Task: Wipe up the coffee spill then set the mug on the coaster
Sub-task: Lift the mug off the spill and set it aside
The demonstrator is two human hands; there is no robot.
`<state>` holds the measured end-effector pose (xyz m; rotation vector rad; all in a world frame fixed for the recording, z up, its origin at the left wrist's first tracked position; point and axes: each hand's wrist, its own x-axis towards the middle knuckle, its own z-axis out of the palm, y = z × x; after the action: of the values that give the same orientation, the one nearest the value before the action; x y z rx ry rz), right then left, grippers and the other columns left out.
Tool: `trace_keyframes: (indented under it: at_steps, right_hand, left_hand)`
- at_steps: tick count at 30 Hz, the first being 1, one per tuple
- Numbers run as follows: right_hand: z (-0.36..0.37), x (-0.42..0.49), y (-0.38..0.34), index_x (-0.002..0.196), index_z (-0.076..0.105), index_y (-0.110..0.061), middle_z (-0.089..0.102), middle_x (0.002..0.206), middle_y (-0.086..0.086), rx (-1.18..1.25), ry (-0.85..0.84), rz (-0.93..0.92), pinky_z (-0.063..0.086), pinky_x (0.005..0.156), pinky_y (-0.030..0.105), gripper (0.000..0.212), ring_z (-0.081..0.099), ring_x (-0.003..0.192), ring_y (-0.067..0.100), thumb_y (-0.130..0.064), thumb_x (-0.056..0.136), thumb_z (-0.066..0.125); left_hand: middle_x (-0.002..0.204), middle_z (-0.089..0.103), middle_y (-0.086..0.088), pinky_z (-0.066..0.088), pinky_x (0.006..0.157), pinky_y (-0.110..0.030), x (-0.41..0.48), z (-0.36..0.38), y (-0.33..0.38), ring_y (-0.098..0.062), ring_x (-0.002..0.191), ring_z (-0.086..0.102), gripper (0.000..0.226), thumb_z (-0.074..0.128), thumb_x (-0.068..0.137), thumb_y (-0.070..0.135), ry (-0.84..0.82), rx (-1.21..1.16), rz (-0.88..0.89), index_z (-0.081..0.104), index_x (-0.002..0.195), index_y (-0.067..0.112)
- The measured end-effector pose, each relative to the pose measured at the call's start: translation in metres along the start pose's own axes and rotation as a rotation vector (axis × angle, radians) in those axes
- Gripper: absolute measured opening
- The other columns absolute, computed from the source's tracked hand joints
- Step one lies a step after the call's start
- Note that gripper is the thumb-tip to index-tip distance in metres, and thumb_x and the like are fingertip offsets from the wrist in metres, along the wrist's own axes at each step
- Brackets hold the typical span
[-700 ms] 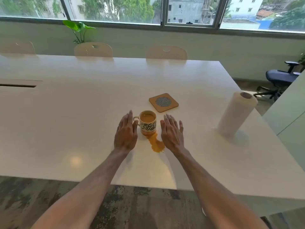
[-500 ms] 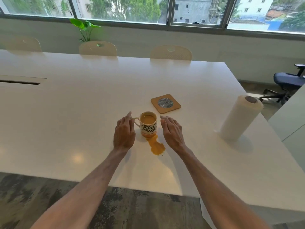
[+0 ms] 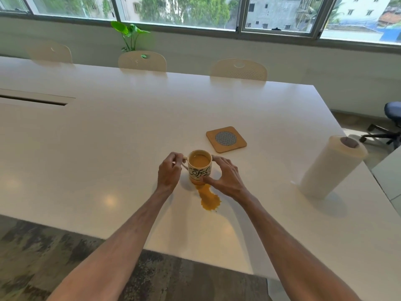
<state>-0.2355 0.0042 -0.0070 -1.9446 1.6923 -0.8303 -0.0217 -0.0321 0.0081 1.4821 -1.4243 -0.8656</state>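
A cream mug [image 3: 199, 167] with black lettering, full of coffee, stands on the white table [image 3: 108, 148]. An orange-brown coffee spill [image 3: 208, 197] runs from the mug's base toward me. My left hand [image 3: 169, 173] pinches the mug's handle on its left side. My right hand [image 3: 225, 175] curls round the mug's right side, thumb on its front. A square cork coaster [image 3: 226, 139] with a grey mesh centre lies just beyond the mug to the right, with nothing on it.
A roll of paper towel [image 3: 332, 168] stands upright near the table's right edge. Chair backs [image 3: 238, 69] line the far side, with a plant [image 3: 130, 34] by the window. An office chair [image 3: 388, 124] sits at the right.
Both hands, which lay flat and open on either side of the mug, have closed in: the left now pinches the handle and the right wraps the mug's side.
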Motion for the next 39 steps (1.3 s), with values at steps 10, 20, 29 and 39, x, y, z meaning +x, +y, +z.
trace_keyframes:
  at_steps: [10,20,29,39]
  right_hand:
    - [0.007,0.013,-0.001,0.145,0.06,-0.026,0.066,0.146,-0.007,0.058,0.079,-0.02,0.038,0.116,0.047,0.075,0.051,0.14,0.015,-0.054,0.083,0.09]
    - [-0.003,0.021,-0.006,0.138,0.065,-0.027,0.07,0.136,-0.008,0.048,0.133,-0.052,0.041,0.112,0.048,0.068,0.056,0.131,0.013,-0.053,0.081,0.093]
    - [-0.01,0.051,-0.016,0.137,0.069,-0.026,0.073,0.134,-0.008,0.048,0.16,-0.073,0.043,0.107,0.045,0.069,0.057,0.125,0.013,-0.054,0.079,0.094]
    - [0.007,0.081,-0.021,0.141,0.066,-0.027,0.07,0.139,-0.008,0.051,0.113,-0.058,0.037,0.111,0.048,0.07,0.049,0.13,0.008,-0.052,0.081,0.093]
  left_hand:
    - [0.097,0.075,-0.009,0.065,0.093,-0.049,0.002,0.003,-0.006,-0.032,0.098,0.075,0.023,0.05,0.116,0.017,-0.061,-0.157,-0.013,0.063,0.106,0.002]
    - [0.096,0.075,-0.007,0.065,0.096,-0.051,0.01,0.001,0.002,-0.033,0.101,0.076,0.021,0.051,0.115,0.017,-0.075,-0.22,-0.016,0.064,0.104,0.005]
    - [0.097,0.077,-0.008,0.065,0.097,-0.054,0.034,-0.008,0.015,-0.035,0.103,0.076,0.023,0.052,0.115,0.02,-0.069,-0.269,-0.035,0.065,0.103,0.004]
    - [0.096,0.077,-0.009,0.065,0.097,-0.051,0.061,-0.016,0.005,-0.036,0.103,0.076,0.023,0.052,0.115,0.019,-0.027,-0.302,-0.092,0.065,0.103,0.004]
